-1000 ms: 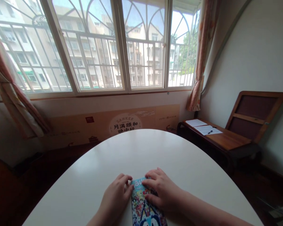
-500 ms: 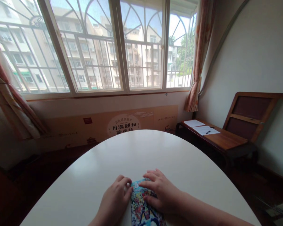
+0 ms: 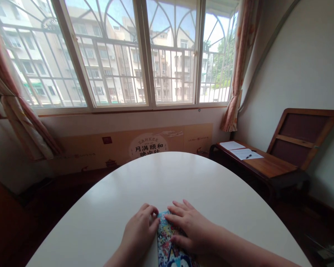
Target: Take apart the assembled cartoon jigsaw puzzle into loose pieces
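Note:
A flat item with a crowded, colourful cartoon print [image 3: 172, 243], like a booklet or comic, lies on the white round table [image 3: 172, 176] near its front edge. My left hand [image 3: 140, 231] is at the item's left edge, fingers curled, with the thumb and index finger close together at the upper left corner. Across the upper right of the cover rests my right hand [image 3: 193, 226], fingers stretched out and spread, thumb on the print. The right hand hides part of the cover, and the bottom runs out of view.
To the right, a low wooden bench or chair [image 3: 275, 165] carries white paper sheets [image 3: 246, 154] and a pen [image 3: 248, 156]. Beyond the table a printed cardboard panel [image 3: 175, 139] stands under the barred window [image 3: 172, 66]. Curtains [image 3: 233, 100] hang at both sides.
The view has turned slightly left, so the scene sits a little further right. My right fingers lie a bit flatter over the top of the cover. The left hand stays at the edge.

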`<state>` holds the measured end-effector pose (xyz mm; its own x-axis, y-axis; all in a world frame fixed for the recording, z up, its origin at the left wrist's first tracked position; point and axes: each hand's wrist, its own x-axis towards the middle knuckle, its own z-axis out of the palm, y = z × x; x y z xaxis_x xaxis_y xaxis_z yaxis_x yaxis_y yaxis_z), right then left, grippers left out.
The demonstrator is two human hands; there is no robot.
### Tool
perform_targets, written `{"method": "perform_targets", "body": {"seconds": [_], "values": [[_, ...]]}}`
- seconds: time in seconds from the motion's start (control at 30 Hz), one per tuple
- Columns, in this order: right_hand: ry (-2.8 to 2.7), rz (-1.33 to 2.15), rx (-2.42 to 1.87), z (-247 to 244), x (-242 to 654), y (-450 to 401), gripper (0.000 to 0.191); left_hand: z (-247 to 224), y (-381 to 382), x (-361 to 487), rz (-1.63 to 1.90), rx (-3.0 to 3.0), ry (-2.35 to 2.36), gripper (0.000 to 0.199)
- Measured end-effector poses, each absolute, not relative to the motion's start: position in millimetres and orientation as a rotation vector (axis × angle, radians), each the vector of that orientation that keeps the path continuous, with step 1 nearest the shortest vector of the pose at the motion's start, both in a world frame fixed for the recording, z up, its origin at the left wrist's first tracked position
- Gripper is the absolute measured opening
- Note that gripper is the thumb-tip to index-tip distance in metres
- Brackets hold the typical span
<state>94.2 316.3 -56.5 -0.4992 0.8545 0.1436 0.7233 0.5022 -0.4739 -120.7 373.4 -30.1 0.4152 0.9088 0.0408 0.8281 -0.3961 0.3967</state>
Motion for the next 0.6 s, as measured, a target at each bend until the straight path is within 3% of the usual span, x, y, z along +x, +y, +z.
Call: {"method": "perform_targets", "body": {"seconds": [0.6], "values": [[-2.494, 0.582, -1.382, -42.3, 96.9, 310.7, 0.067, -35.4, 372.3, -121.6, 0.490, 2.298, 1.508, 0.013]]}}
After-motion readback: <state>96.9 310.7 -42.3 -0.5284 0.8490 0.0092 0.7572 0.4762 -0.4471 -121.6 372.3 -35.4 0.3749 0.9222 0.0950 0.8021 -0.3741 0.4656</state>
